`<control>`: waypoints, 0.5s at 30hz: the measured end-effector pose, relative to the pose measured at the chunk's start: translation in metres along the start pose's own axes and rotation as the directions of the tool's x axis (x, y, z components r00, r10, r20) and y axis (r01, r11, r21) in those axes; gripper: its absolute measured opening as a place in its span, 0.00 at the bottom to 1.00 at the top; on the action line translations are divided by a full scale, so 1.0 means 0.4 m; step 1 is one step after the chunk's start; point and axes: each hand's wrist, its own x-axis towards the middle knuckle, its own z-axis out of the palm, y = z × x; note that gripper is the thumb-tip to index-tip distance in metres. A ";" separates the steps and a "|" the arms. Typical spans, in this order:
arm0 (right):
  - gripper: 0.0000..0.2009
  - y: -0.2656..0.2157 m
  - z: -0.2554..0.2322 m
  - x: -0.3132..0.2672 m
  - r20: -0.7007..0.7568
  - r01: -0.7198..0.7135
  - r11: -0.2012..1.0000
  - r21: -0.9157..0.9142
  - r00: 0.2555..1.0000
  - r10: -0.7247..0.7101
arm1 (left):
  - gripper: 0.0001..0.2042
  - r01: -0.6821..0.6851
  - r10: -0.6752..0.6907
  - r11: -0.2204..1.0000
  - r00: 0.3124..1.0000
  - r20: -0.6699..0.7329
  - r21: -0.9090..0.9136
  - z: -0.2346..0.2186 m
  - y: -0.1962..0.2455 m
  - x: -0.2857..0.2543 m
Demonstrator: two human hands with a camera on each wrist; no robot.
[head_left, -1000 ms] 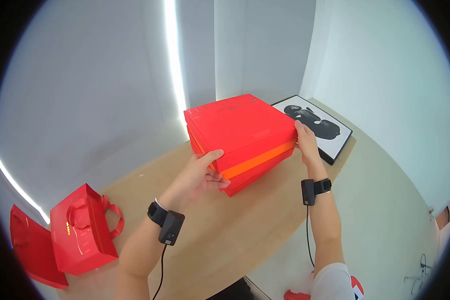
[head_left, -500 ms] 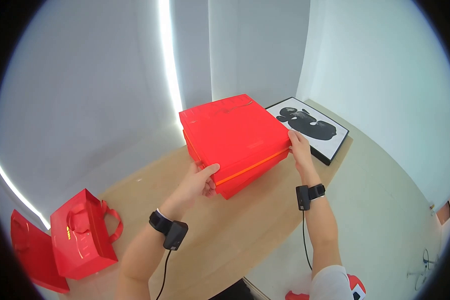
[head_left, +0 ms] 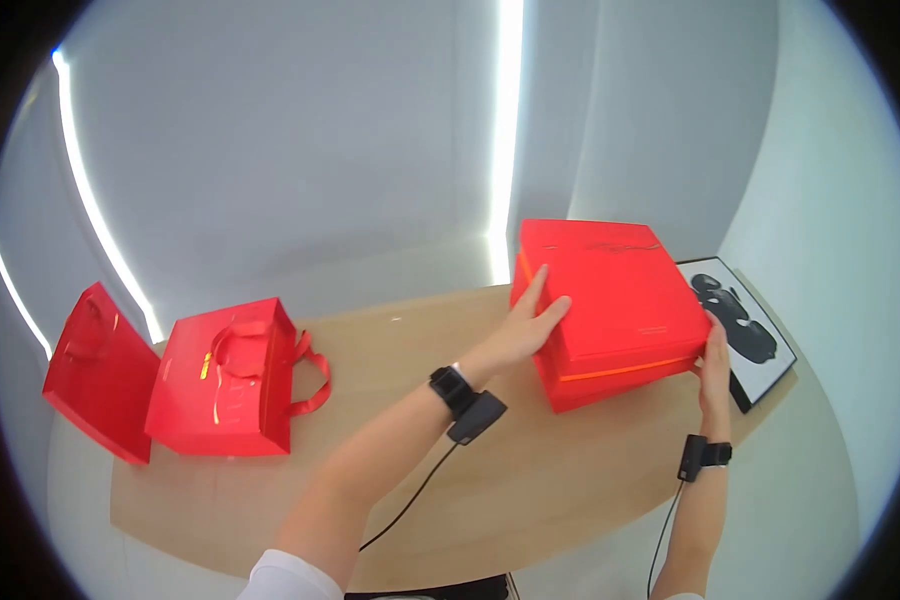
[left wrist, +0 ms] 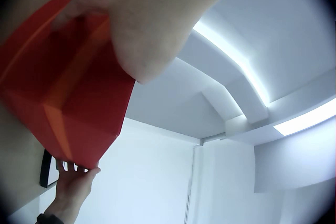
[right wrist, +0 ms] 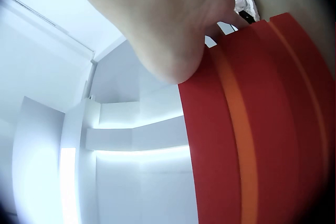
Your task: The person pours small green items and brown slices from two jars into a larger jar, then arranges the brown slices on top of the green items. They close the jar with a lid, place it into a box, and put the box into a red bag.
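Observation:
In the head view, a large red box (head_left: pixel 620 290) with a thin orange band below its lid stands on the wooden table (head_left: pixel 420 500). My left hand (head_left: pixel 515 335) grips its near left edge, thumb on top and the other fingers partly hidden at the side. The right hand (head_left: pixel 713 375) holds the right corner, thumb at the lid's edge. From the left wrist view, the right hand's fingers (left wrist: pixel 68 166) spread against the far end of the red box (left wrist: pixel 100 113). Its orange band (right wrist: pixel 239 124) shows wider in the right wrist view.
Two red gift bags stand at the left, one with ribbon handles (head_left: pixel 220 390) and another (head_left: pixel 100 380) beside it. A black-framed picture (head_left: pixel 745 330) lies on the table right of the box. Behind the table is a grey wall (head_left: pixel 320 150).
The lid has come down, and the orange band has narrowed. My left thumb has moved farther onto the lid. The head view has swung left, showing more of the bags.

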 end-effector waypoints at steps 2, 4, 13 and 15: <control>0.32 0.023 -0.017 0.020 0.028 0.021 1.000 0.003 0.999 -0.021 | 0.47 -0.015 0.016 1.000 0.999 -0.033 0.025 0.012 0.004 0.004; 0.32 0.035 -0.030 0.032 0.054 0.030 1.000 -0.005 0.998 -0.030 | 0.47 -0.065 0.069 0.997 0.994 -0.082 0.044 0.026 0.000 -0.001; 0.37 0.087 -0.044 0.118 0.009 -0.024 0.992 -0.121 1.000 0.025 | 0.45 0.053 -0.048 0.998 0.989 -0.141 0.029 0.058 0.031 -0.010; 0.37 0.084 -0.040 0.117 -0.025 -0.013 0.994 -0.111 1.000 0.010 | 0.45 0.090 -0.086 0.996 0.990 -0.110 0.029 0.058 0.045 -0.017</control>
